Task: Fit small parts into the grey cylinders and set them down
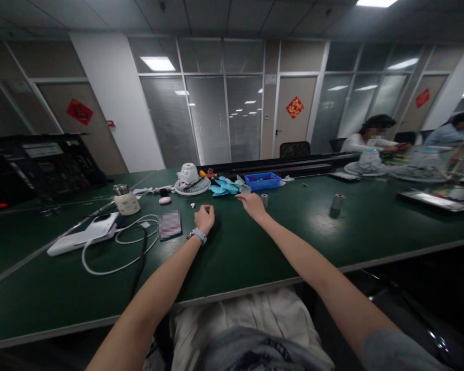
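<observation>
one grey cylinder (265, 199), long axis vert, by r hand (252, 205); l hand (204, 218) curled; can't tell either grip

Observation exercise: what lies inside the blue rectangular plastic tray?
In the blue tray, small dark and purplish items show, too small to identify; its near wall hides what lies lower.

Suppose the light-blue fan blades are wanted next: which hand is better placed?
Probably the right hand: it reaches close to the light-blue fan blades, while the left hand is farther from them, nearer the wearer.
</observation>
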{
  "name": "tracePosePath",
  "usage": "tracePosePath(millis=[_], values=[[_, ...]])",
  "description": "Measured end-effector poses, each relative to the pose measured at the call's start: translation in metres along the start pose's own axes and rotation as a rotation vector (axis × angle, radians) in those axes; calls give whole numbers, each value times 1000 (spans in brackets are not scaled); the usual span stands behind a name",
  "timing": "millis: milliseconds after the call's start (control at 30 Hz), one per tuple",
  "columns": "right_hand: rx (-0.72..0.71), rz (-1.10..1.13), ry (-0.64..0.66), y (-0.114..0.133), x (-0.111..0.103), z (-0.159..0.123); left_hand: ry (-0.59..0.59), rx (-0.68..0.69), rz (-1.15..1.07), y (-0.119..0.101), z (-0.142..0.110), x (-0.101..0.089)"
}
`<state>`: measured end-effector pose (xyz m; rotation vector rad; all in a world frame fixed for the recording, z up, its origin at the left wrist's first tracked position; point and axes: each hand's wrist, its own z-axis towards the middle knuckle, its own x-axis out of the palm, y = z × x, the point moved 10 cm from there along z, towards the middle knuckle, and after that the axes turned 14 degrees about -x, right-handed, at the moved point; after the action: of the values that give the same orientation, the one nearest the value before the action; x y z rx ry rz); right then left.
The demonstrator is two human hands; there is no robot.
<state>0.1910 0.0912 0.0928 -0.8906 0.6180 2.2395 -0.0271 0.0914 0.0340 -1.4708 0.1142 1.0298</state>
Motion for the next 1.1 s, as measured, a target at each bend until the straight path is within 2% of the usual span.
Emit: tracePosePath(millis=[67, 133, 200, 267, 567, 800, 1100], values=[[97, -95, -91, -33, -32, -8, 4, 5, 2, 0, 0, 0], [187, -154, -137, -63, -51, -19, 5, 9, 7, 0, 0, 1], [252, -163, -163, -85, -58, -28, 5, 15, 16, 0, 1, 2], [277, -141, -177, -96, -58, -32, 2, 17, 27, 1, 1, 3], [288, -73, -250, -98, -53, -29, 19, 10, 52, 1, 1, 6], [319, -46, -225, -104, -44, -31, 42, 13, 75, -1, -1, 7], [284, 3, -315, -107, -49, -34, 47, 3, 83, -3, -4, 5]])
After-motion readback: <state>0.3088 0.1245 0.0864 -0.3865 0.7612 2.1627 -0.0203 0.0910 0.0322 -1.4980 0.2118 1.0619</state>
